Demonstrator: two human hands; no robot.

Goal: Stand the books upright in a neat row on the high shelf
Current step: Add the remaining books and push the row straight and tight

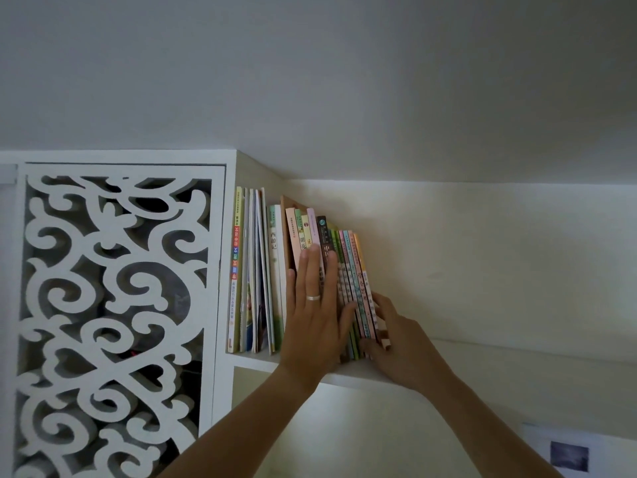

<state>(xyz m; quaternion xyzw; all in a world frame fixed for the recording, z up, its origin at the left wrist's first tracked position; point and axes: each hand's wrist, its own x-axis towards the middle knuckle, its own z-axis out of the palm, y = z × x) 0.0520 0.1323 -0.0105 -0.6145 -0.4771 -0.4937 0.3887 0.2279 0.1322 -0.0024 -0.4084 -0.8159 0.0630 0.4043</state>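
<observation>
A row of books stands on the high white shelf [448, 384], packed against its left wall. The leftmost thin books [253, 270] stand upright. The group of slim colourful books [355, 267] at the right end leans to the left. My left hand [315, 312], with a ring on one finger, lies flat with spread fingers against the spines in the middle of the row. My right hand [396, 336] cups the lower right end of the leaning books, fingers against the outermost cover.
A white carved lattice panel [113, 305] fills the cabinet to the left of the shelf. The shelf runs bare to the right of the books. The ceiling is close above. A paper picture [568, 455] hangs on the wall at the lower right.
</observation>
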